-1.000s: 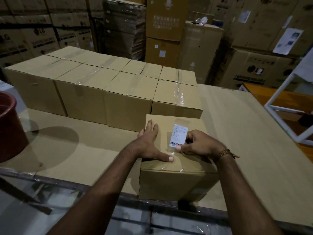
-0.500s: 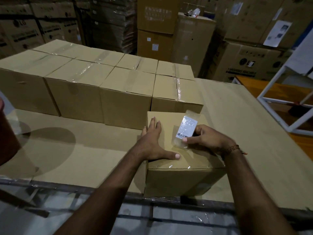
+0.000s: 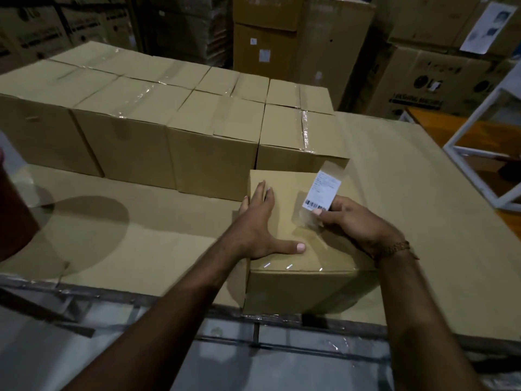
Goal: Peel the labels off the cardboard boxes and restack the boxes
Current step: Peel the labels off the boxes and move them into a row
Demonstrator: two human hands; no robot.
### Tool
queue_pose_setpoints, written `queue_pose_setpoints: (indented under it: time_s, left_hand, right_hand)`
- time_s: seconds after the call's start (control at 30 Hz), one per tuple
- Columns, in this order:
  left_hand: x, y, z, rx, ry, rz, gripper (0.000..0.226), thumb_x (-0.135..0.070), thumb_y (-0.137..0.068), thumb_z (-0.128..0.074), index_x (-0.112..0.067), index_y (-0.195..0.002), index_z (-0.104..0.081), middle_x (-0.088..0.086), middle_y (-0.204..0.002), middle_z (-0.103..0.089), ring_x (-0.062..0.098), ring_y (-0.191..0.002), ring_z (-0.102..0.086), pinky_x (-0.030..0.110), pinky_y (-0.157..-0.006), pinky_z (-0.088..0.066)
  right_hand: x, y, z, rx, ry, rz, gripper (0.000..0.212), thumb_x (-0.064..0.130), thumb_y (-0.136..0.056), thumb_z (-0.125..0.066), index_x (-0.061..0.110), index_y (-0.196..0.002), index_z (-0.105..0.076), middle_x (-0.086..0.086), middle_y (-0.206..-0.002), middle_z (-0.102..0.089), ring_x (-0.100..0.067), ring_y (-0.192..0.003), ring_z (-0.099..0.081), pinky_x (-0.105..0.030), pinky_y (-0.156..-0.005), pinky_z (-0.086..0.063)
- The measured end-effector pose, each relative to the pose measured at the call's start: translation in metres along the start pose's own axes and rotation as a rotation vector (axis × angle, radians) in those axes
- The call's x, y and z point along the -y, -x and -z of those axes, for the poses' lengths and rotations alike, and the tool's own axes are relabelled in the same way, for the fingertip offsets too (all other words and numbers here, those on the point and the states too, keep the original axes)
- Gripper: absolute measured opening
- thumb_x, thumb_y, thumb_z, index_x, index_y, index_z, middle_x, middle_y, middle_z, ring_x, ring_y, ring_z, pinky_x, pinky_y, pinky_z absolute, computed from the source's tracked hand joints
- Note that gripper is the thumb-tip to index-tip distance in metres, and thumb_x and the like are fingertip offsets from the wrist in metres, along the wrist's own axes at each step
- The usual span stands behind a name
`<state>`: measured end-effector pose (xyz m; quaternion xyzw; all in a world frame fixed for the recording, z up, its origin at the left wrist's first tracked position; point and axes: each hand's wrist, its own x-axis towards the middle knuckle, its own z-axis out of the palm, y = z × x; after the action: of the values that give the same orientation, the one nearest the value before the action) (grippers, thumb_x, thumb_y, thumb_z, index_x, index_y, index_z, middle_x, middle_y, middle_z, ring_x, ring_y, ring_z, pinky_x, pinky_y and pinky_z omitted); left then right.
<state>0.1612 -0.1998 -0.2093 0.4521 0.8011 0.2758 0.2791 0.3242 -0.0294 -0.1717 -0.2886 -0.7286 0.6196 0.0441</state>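
A small cardboard box (image 3: 296, 280) stands at the near edge of the cardboard-covered table. My left hand (image 3: 259, 224) lies flat on the box's top, fingers straight and thumb spread. My right hand (image 3: 358, 221) pinches the lower end of a white barcode label (image 3: 322, 191) stuck to clear tape. The label stands lifted off the box top, tilted up and to the right. Behind the box, two rows of sealed cardboard boxes (image 3: 208, 136) sit side by side with no labels showing.
The table's cardboard sheet (image 3: 423, 193) stretches bare to the right. A reddish-brown bucket (image 3: 14, 215) shows at the left edge. A white metal frame (image 3: 479, 153) over an orange surface stands at the right. Large stacked cartons (image 3: 282, 38) fill the background.
The label lay flat on the box a second ago. My right hand has peeled it up and off the top. My left hand stays pressed on the box.
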Motion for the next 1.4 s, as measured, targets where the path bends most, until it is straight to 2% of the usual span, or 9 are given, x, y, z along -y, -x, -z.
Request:
queue_pose_setpoints:
  time_s: [0.07, 0.27, 0.37, 0.5, 0.63, 0.77, 0.97, 1.1, 1.4]
  left_hand:
    - [0.002, 0.001, -0.002, -0.033, 0.000, -0.021, 0.153, -0.081, -0.058, -0.084, -0.028, -0.168, 0.008, -0.022, -0.170, 0.026, 0.024, -0.162, 0.012, 0.054, -0.130, -0.017]
    - [0.011, 0.011, -0.011, -0.292, 0.151, -0.055, 0.135, -0.082, -0.051, -0.086, -0.031, -0.164, -0.034, -0.028, -0.171, -0.012, 0.007, -0.156, -0.024, 0.046, -0.123, -0.036]
    - [0.012, 0.015, -0.015, -0.397, 0.177, -0.075, 0.122, -0.084, -0.055, -0.082, -0.027, -0.158, -0.047, -0.024, -0.169, -0.026, 0.006, -0.153, -0.032, 0.045, -0.121, -0.040]
    - [0.021, 0.024, -0.004, -0.446, 0.093, -0.140, 0.078, -0.064, -0.082, -0.078, -0.028, -0.148, -0.059, -0.010, -0.168, -0.036, 0.017, -0.149, -0.040, 0.049, -0.116, -0.044]
    - [0.050, 0.049, 0.021, -0.595, 0.081, -0.154, 0.058, -0.052, -0.092, -0.074, -0.034, -0.146, -0.060, -0.009, -0.169, -0.031, 0.016, -0.150, -0.035, 0.038, -0.113, -0.038]
    - [0.098, 0.082, 0.063, -0.681, 0.056, -0.133, 0.058, -0.050, -0.095, -0.070, -0.031, -0.148, -0.058, -0.010, -0.156, -0.051, 0.010, -0.142, -0.046, 0.044, -0.115, -0.045]
    - [0.185, 0.148, 0.159, -0.683, -0.321, -0.152, 0.060, -0.051, -0.096, -0.064, -0.025, -0.149, -0.054, -0.002, -0.157, -0.048, 0.022, -0.139, -0.048, 0.048, -0.111, -0.046]
    - [0.243, 0.196, 0.229, -0.663, -0.458, -0.109, 0.052, -0.047, -0.098, -0.066, -0.025, -0.144, -0.061, 0.000, -0.150, -0.057, 0.022, -0.135, -0.053, 0.045, -0.111, -0.045]
    - [0.352, 0.260, 0.341, -0.867, -0.098, 0.081, 0.039, -0.041, -0.093, -0.075, -0.026, -0.129, -0.072, -0.010, -0.125, -0.071, 0.005, -0.110, -0.064, 0.035, -0.099, -0.055]
  right_hand:
    - [0.004, 0.000, -0.004, -0.041, -0.047, -0.014, 0.027, 0.012, -0.108, -0.054, 0.011, -0.131, -0.069, -0.006, -0.126, -0.076, -0.024, -0.114, -0.069, -0.040, -0.104, -0.051]
    - [0.008, 0.003, -0.008, -0.150, -0.034, -0.045, 0.023, 0.015, -0.109, -0.048, 0.018, -0.114, -0.071, -0.005, -0.108, -0.073, -0.024, -0.097, -0.058, -0.033, -0.078, -0.046]
    - [0.013, -0.004, -0.014, -0.187, 0.133, -0.037, 0.023, 0.014, -0.108, -0.049, 0.012, -0.112, -0.072, 0.003, -0.086, -0.070, -0.013, -0.075, -0.058, -0.027, -0.069, -0.046]
    - [0.023, -0.017, -0.033, -0.333, 0.194, -0.004, 0.019, 0.016, -0.106, -0.056, 0.017, -0.100, -0.074, 0.009, -0.082, -0.073, -0.005, -0.067, -0.060, -0.024, -0.067, -0.045]
    - [0.033, -0.032, -0.077, -0.399, 0.159, 0.036, 0.022, 0.020, -0.104, -0.060, 0.013, -0.098, -0.079, 0.003, -0.087, -0.079, -0.012, -0.072, -0.069, -0.038, -0.074, -0.057]
    - [0.047, -0.048, -0.141, -0.437, 0.173, 0.109, 0.022, 0.028, -0.103, -0.064, 0.014, -0.112, -0.079, 0.003, -0.104, -0.080, -0.023, -0.098, -0.075, -0.054, -0.096, -0.060]
    - [0.075, -0.075, -0.268, -0.480, 0.186, 0.160, 0.022, 0.028, -0.099, -0.072, 0.007, -0.096, -0.077, 0.000, -0.091, -0.078, -0.019, -0.085, -0.072, -0.043, -0.086, -0.061]
    - [0.095, -0.092, -0.365, -0.440, 0.136, 0.195, 0.015, 0.024, -0.099, -0.074, 0.010, -0.095, -0.075, -0.011, -0.084, -0.074, -0.015, -0.069, -0.058, -0.035, -0.070, -0.048]
    - [0.143, -0.137, -0.508, -0.316, 0.112, 0.283, 0.035, 0.023, -0.097, -0.077, 0.018, -0.129, -0.065, 0.006, -0.076, -0.065, -0.003, -0.064, -0.058, -0.027, -0.066, -0.044]
